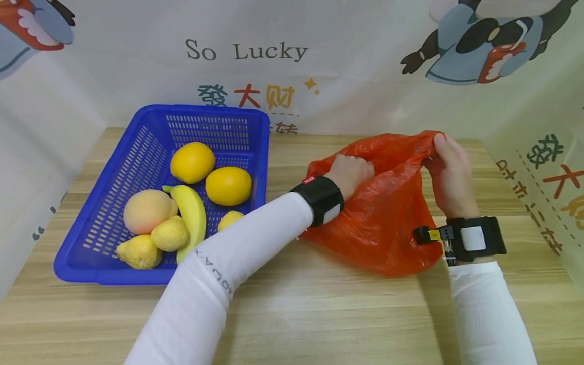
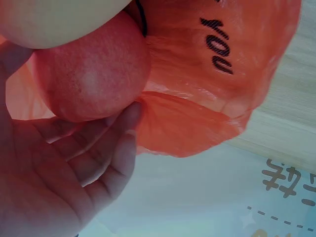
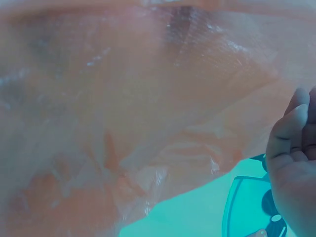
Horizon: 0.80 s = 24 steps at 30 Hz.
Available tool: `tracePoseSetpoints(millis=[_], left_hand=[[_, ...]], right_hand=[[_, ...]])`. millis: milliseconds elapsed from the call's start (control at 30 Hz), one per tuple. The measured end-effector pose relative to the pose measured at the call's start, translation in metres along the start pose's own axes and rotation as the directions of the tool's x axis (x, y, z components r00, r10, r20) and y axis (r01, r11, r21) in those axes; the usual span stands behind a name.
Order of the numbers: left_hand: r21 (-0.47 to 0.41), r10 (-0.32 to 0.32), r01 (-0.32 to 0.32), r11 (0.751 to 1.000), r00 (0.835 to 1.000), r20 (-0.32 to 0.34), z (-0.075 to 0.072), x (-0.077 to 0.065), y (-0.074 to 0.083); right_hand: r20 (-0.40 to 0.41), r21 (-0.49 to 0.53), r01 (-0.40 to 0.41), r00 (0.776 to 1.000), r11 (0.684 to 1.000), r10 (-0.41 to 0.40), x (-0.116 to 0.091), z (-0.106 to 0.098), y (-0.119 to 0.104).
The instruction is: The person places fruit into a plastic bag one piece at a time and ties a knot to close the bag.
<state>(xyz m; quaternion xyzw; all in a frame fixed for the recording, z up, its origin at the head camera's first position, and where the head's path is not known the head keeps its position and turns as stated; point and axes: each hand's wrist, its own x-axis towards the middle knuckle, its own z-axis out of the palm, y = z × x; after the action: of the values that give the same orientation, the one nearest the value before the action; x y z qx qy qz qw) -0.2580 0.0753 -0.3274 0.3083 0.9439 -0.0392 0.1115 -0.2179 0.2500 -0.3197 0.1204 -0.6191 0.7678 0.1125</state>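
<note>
The red plastic bag (image 1: 369, 228) stands on the right of the table with its mouth held up. My left hand (image 1: 349, 175) reaches into that mouth from the left. Inside, in the left wrist view, its fingers and thumb curl round a pink-red round fruit (image 2: 94, 74). A pale round fruit (image 2: 59, 19) lies against it at the top of that view. My right hand (image 1: 451, 177) pinches the bag's upper right rim between thumb and fingers. In the right wrist view the bag's film fills most of the picture.
A blue slotted basket (image 1: 114, 277) stands on the left, with a peach (image 1: 148, 210), a banana (image 1: 191, 215), two large yellow fruits (image 1: 228, 186) and several small yellow ones (image 1: 170, 234). A printed cloth (image 1: 356, 66) hangs behind and along both sides of the wooden table (image 1: 319, 314).
</note>
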Motion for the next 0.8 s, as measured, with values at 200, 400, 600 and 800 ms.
tracePoseSetpoints(millis=[200,400,600,800], left_hand=[[-0.010,-0.040,0.040,0.999,0.999,0.022,-0.001,-0.004,0.002],[-0.058,-0.045,0.049,0.997,0.997,0.056,-0.003,-0.008,0.002],[-0.128,-0.029,0.045,0.991,0.991,0.130,-0.012,-0.015,-0.001],[-0.240,-0.063,0.095,0.966,0.988,0.139,-0.030,-0.023,-0.010]], right_hand=[[0.022,-0.024,-0.018,1.000,1.000,0.018,0.003,-0.002,0.001],[0.024,-0.064,-0.038,0.999,0.997,0.040,0.005,-0.004,0.001],[0.033,-0.084,-0.050,0.998,0.995,0.052,0.006,-0.006,0.000],[0.032,-0.089,-0.040,0.999,0.995,0.043,0.004,-0.006,-0.001]])
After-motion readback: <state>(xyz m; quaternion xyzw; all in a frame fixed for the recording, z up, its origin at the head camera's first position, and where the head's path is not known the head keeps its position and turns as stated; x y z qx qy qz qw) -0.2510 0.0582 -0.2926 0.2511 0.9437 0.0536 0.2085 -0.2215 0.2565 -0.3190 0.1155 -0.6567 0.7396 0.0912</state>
